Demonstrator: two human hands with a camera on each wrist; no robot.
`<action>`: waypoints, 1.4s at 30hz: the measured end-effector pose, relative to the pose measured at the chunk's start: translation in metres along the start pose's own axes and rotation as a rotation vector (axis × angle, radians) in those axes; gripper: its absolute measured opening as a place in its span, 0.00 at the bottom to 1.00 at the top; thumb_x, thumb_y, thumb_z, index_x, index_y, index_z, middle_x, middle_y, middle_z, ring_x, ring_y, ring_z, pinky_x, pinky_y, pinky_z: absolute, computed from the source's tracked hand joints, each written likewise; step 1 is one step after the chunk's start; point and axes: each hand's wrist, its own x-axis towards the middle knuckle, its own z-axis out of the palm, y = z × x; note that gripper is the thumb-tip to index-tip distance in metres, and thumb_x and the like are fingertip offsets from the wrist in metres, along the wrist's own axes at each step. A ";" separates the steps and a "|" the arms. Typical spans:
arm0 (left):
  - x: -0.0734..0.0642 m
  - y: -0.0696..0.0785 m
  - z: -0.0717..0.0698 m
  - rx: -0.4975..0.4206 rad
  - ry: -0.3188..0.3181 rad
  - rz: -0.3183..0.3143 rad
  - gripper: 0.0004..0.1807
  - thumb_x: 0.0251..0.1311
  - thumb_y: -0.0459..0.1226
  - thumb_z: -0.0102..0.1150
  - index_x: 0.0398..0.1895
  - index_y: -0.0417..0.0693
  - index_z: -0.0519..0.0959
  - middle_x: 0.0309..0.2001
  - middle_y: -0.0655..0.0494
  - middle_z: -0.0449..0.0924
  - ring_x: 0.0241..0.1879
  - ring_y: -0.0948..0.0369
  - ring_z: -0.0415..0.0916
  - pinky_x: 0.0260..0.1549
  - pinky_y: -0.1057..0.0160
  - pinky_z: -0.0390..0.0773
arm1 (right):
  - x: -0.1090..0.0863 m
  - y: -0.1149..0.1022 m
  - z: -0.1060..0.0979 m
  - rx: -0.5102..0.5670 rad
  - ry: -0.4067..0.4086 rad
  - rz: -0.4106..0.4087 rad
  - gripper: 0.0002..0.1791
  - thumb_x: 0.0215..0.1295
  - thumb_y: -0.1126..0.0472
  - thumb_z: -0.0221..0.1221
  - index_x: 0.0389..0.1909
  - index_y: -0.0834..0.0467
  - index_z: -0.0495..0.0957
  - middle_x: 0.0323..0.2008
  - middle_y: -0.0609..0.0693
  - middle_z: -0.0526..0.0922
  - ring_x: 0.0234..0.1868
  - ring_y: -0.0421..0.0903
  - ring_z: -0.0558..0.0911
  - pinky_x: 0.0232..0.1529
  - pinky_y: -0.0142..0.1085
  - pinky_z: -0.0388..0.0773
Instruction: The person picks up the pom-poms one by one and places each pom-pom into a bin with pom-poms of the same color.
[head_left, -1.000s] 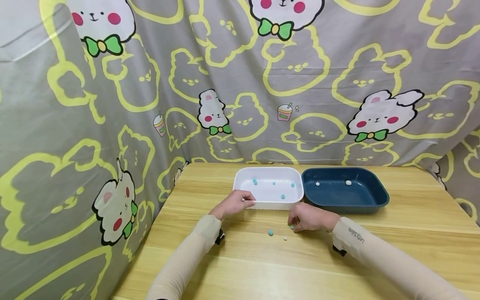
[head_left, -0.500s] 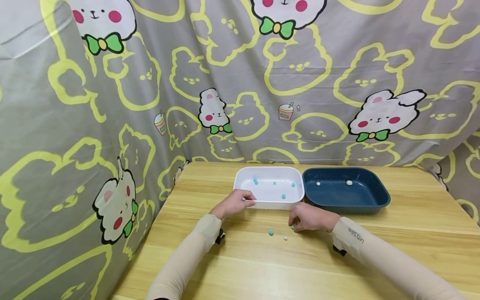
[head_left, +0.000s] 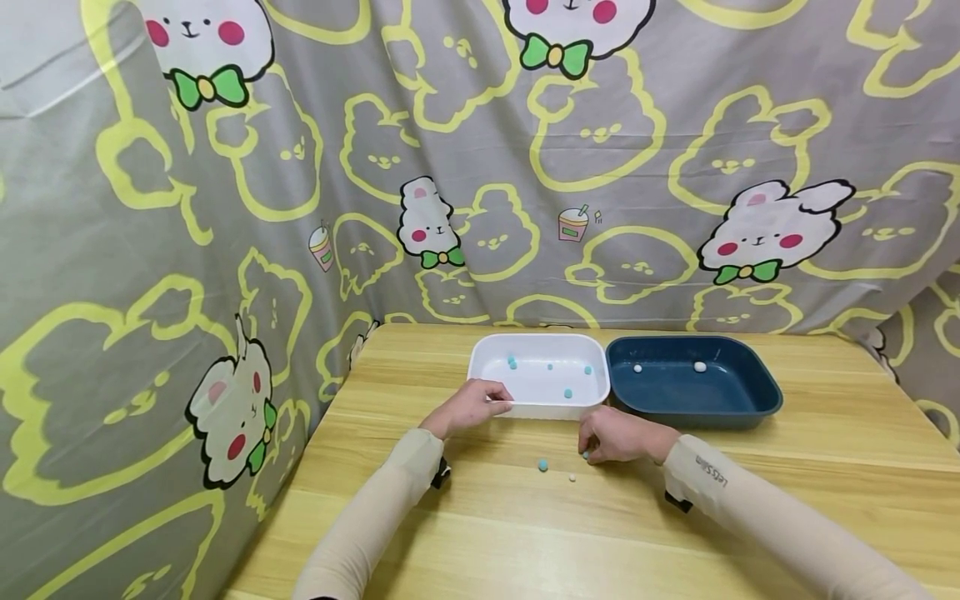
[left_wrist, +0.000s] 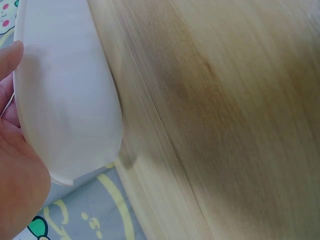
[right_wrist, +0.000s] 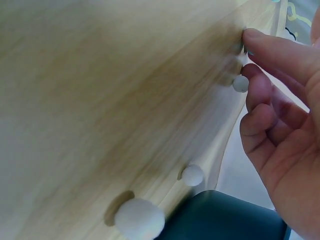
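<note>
My left hand (head_left: 471,405) holds the near rim of a white tray (head_left: 540,410) at its left end; the left wrist view shows a digit (left_wrist: 11,57) over the tray's edge. Close in front of the trays, my right hand (head_left: 617,433) is low over the table and pinches a small teal ball (head_left: 586,455), mostly covered by the fingertips. To its left lie a teal ball (head_left: 543,465) and a tiny white ball (head_left: 572,477). The right wrist view shows a pale ball (right_wrist: 240,84) beside the curled fingers and white balls (right_wrist: 140,219) farther back on the wood.
Several teal balls (head_left: 567,393) lie inside the white tray. Against its right side stands a dark blue tray (head_left: 693,410) with two white balls (head_left: 700,367) in it. A patterned curtain (head_left: 480,167) hangs behind and left of the wooden table (head_left: 510,542).
</note>
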 end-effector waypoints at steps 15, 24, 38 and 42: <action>0.001 -0.002 0.001 0.021 0.009 0.009 0.05 0.64 0.40 0.57 0.33 0.54 0.83 0.32 0.66 0.79 0.35 0.67 0.73 0.39 0.65 0.73 | -0.001 -0.007 -0.006 0.055 -0.017 0.054 0.05 0.51 0.65 0.69 0.27 0.52 0.84 0.26 0.36 0.76 0.28 0.34 0.74 0.30 0.29 0.73; 0.001 -0.002 0.001 0.024 0.010 0.030 0.05 0.64 0.39 0.58 0.32 0.53 0.83 0.32 0.65 0.80 0.35 0.67 0.73 0.38 0.65 0.73 | -0.005 -0.011 -0.013 0.070 -0.005 0.056 0.04 0.53 0.64 0.68 0.29 0.53 0.84 0.28 0.37 0.77 0.26 0.32 0.73 0.28 0.29 0.73; 0.001 -0.004 0.001 0.010 0.009 0.023 0.06 0.65 0.39 0.57 0.33 0.52 0.83 0.33 0.66 0.79 0.36 0.66 0.74 0.39 0.65 0.73 | -0.011 -0.012 -0.023 0.131 0.058 0.077 0.04 0.55 0.64 0.67 0.31 0.55 0.85 0.29 0.36 0.79 0.25 0.33 0.74 0.27 0.30 0.73; 0.001 -0.004 0.001 0.008 0.009 0.019 0.06 0.65 0.40 0.57 0.33 0.53 0.83 0.33 0.66 0.79 0.36 0.66 0.74 0.39 0.64 0.73 | -0.011 -0.011 -0.024 0.131 0.092 0.059 0.04 0.54 0.65 0.67 0.31 0.55 0.85 0.29 0.37 0.79 0.25 0.33 0.73 0.26 0.30 0.73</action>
